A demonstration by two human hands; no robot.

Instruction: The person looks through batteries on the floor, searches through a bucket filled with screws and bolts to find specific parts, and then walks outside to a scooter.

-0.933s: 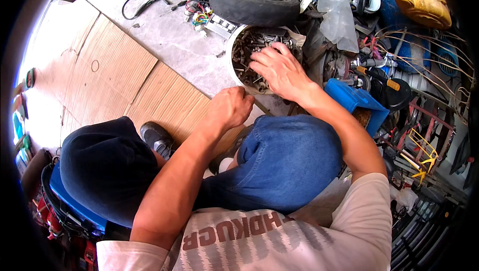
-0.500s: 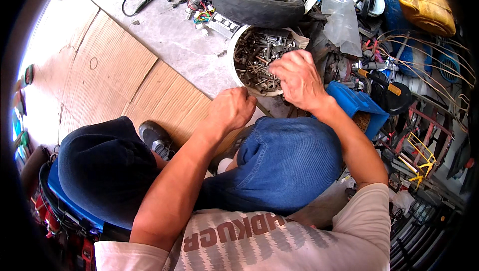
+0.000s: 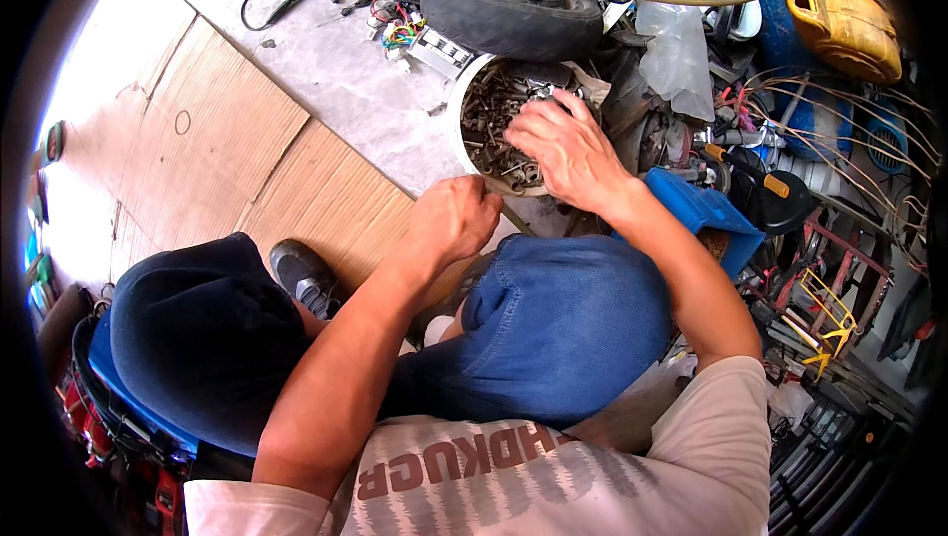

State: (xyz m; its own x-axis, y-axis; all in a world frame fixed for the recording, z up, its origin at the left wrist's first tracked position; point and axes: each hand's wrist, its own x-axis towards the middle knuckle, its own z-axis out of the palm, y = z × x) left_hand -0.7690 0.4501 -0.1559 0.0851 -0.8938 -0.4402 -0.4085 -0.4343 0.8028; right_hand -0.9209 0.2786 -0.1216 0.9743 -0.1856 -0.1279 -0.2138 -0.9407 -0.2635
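A round white bucket (image 3: 456, 126) in front of me holds a heap of loose bolts, nuts and other small metal parts (image 3: 486, 107). Over the heap, my right hand (image 3: 573, 156) reaches in from the right with bent fingers partly apart. Its fingertips are slightly blurred, and nothing shows held in them. My left hand (image 3: 457, 215) is closed at the bucket's near left side, knuckles up. Whatever lies inside its fingers is hidden.
Flattened cardboard (image 3: 217, 131) covers the floor at left. Behind the bucket lie a black-tyred wheel (image 3: 509, 13) and wiring (image 3: 400, 33). A blue bin (image 3: 681, 205), a yellow jerrycan (image 3: 844, 28) and mixed parts crowd the right. My knees (image 3: 583, 319) are below the hands.
My right hand has moved left and slightly down over the metal parts in the bucket. My left hand stays closed in nearly the same place.
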